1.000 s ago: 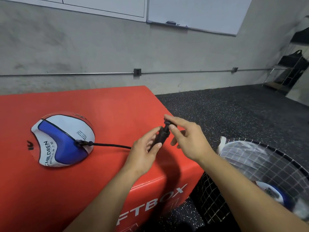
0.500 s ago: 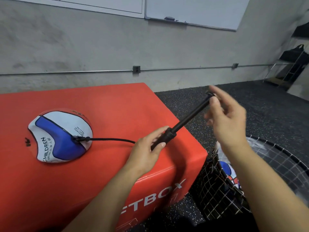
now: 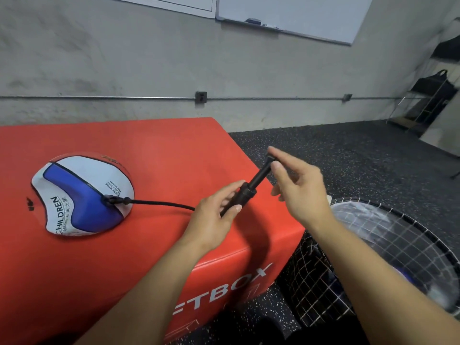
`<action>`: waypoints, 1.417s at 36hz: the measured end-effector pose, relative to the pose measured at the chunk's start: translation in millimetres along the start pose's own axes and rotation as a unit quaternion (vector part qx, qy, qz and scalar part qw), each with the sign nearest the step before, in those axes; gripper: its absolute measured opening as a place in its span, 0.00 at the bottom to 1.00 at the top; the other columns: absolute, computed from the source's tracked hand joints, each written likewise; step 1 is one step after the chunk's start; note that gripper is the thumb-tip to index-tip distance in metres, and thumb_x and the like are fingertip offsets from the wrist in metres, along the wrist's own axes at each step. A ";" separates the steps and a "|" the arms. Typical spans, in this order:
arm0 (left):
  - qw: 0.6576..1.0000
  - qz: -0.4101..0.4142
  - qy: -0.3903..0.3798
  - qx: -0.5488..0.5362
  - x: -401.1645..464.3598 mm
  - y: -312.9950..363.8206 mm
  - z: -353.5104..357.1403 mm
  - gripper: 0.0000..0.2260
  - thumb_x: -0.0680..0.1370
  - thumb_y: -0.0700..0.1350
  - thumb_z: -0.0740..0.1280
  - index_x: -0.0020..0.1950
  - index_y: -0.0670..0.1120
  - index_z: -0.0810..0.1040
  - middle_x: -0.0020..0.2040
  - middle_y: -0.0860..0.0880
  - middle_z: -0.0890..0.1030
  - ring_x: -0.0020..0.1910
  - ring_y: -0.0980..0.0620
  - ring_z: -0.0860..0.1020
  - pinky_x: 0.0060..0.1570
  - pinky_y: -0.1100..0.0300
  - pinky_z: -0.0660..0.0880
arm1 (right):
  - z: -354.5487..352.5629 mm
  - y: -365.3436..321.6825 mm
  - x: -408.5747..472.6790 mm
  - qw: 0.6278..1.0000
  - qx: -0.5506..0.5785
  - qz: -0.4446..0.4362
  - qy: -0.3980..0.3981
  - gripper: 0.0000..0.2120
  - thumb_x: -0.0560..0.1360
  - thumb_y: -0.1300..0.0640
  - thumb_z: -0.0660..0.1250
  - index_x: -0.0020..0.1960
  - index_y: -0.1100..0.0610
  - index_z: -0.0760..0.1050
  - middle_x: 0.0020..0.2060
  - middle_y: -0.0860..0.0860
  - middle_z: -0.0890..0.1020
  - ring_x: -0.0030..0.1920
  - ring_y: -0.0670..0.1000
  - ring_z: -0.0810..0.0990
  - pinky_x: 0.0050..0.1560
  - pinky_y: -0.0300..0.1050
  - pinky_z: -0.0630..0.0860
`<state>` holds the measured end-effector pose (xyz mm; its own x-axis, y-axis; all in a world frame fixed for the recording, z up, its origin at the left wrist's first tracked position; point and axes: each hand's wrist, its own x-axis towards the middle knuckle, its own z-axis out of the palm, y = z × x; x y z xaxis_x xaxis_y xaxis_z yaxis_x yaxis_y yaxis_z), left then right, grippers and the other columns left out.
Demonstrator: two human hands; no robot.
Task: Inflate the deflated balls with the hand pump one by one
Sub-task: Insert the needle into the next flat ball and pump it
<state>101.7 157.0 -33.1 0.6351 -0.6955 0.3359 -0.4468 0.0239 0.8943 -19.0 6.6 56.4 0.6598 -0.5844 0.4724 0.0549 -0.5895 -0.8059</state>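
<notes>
Plunger [image 3: 261, 174] half in; one ball [image 3: 82, 195].

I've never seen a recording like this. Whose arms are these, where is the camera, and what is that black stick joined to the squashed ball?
There is no machine here: the arms belong to a person, and the single picture comes from a wide-angle camera worn on their head, looking forward and down.

The left hand grips the barrel of a small black hand pump. The right hand pinches the pump's handle at the top of its partly drawn-out rod. A thin black hose runs from the pump to a deflated blue, white and red ball, which lies caved in on a red padded box.

To the right, on the dark speckled floor, stands a black net basket with something blurred inside.
</notes>
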 end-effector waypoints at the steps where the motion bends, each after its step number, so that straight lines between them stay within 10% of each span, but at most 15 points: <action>1: 1.000 0.002 0.003 0.001 0.6 -0.4 0.3 0.27 0.81 0.35 0.69 0.71 0.65 0.73 0.59 0.62 0.82 0.59 0.69 0.79 0.60 0.74 0.71 | 2.8 3.6 -0.7 1.000 -0.009 0.000 -0.013 0.15 0.84 0.56 0.67 0.67 0.43 0.80 0.42 0.49 0.87 0.29 0.51 0.83 0.31 0.49 0.80; 16: 1.000 0.004 0.019 0.005 -0.2 2.3 3.8 0.29 0.81 0.36 0.70 0.68 0.69 0.72 0.60 0.62 0.83 0.62 0.68 0.79 0.61 0.74 0.71 | 8.9 16.7 -11.1 0.997 -0.010 0.014 -0.075 0.16 0.82 0.58 0.70 0.67 0.46 0.82 0.42 0.44 0.86 0.31 0.47 0.83 0.36 0.38 0.76; 34: 0.999 0.011 -0.025 0.036 -0.7 -0.6 0.7 0.26 0.81 0.39 0.69 0.75 0.61 0.75 0.63 0.59 0.83 0.64 0.66 0.79 0.67 0.64 0.74 | -39.5 -15.9 14.6 0.986 0.082 -0.006 0.144 0.12 0.84 0.57 0.68 0.64 0.46 0.82 0.42 0.46 0.86 0.30 0.47 0.77 0.30 0.40 0.73; 39: 1.000 0.001 -0.013 0.017 0.1 -5.8 -3.6 0.27 0.81 0.38 0.70 0.74 0.63 0.74 0.62 0.56 0.83 0.63 0.65 0.79 0.64 0.71 0.71 | -12.8 -14.3 13.0 0.996 0.034 -0.019 0.077 0.12 0.83 0.59 0.68 0.63 0.46 0.83 0.41 0.44 0.85 0.25 0.46 0.76 0.29 0.40 0.74; 51: 0.999 -0.027 0.005 0.018 2.4 -0.7 4.0 0.27 0.77 0.49 0.67 0.70 0.73 0.69 0.65 0.54 0.83 0.65 0.60 0.81 0.70 0.50 0.75 | 12.1 20.4 -6.3 0.995 -0.069 0.015 -0.066 0.14 0.80 0.57 0.72 0.63 0.44 0.83 0.47 0.43 0.87 0.23 0.48 0.79 0.31 0.42 0.77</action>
<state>101.1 152.4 -34.0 0.6649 -0.6879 0.2910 -0.4340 -0.0387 0.9001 -12.9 5.0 32.7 0.7525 -0.5297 0.3913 -0.0629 -0.6493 -0.7579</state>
